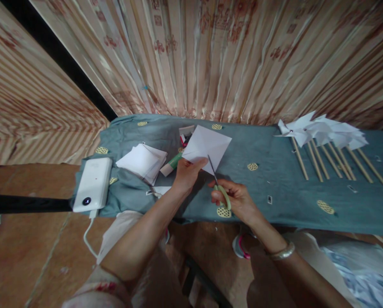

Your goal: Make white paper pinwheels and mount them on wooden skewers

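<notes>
My left hand (187, 173) pinches the near corner of a white square paper sheet (206, 145) and holds it up over the blue-grey cloth-covered table (275, 188). My right hand (234, 199) is closed around the green handles of small scissors (217, 183). The scissor blades point up toward the paper's lower edge, close to my left fingers. A green and white glue stick (171, 164) lies just left of my left hand.
A stack of white paper squares (142, 162) lies left of centre. A white power bank (93, 184) with a cable rests at the table's left edge. Several white paper pinwheels on wooden sticks (326, 145) lie at the right. Striped curtains hang behind.
</notes>
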Demonstrator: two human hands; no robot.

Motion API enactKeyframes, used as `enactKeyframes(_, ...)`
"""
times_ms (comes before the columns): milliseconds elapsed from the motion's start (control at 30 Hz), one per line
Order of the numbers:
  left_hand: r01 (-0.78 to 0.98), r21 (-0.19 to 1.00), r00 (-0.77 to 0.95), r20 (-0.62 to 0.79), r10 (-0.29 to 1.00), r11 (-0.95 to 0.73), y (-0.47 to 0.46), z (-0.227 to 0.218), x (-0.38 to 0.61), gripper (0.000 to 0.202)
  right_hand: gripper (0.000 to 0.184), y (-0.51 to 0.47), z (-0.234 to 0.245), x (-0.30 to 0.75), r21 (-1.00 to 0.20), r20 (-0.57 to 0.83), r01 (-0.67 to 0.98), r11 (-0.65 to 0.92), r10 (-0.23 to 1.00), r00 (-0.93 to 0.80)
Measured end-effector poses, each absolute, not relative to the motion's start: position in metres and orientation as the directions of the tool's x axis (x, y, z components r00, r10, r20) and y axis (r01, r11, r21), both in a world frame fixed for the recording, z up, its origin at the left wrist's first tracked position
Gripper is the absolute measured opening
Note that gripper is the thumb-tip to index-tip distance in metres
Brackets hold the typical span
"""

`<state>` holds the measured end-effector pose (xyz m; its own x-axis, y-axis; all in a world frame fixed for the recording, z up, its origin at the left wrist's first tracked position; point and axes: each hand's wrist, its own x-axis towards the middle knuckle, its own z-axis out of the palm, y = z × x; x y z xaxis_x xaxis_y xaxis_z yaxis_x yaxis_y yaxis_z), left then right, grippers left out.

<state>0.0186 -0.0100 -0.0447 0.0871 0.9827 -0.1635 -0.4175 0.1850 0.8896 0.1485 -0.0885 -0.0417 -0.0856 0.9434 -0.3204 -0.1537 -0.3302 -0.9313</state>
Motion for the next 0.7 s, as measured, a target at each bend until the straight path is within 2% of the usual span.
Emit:
enactKeyframes(400,-0.422,0.885,0.088,-0.174,0.981,0.195,-0.0098,-0.0459,0.0181,0.015,0.04,-0.0884,-0.0428,0.1494,-0.937,-0.314,-0.134,-0.324,0.945,-0.092)
enactKeyframes(700,-0.431,0.879,0.106,-0.177,0.979,0.205,-0.011,-0.0434,0.019,0.017,0.047,-0.0875,-0.04,0.1478,-0.933,-0.323,-0.142,-0.33,0.944,-0.072)
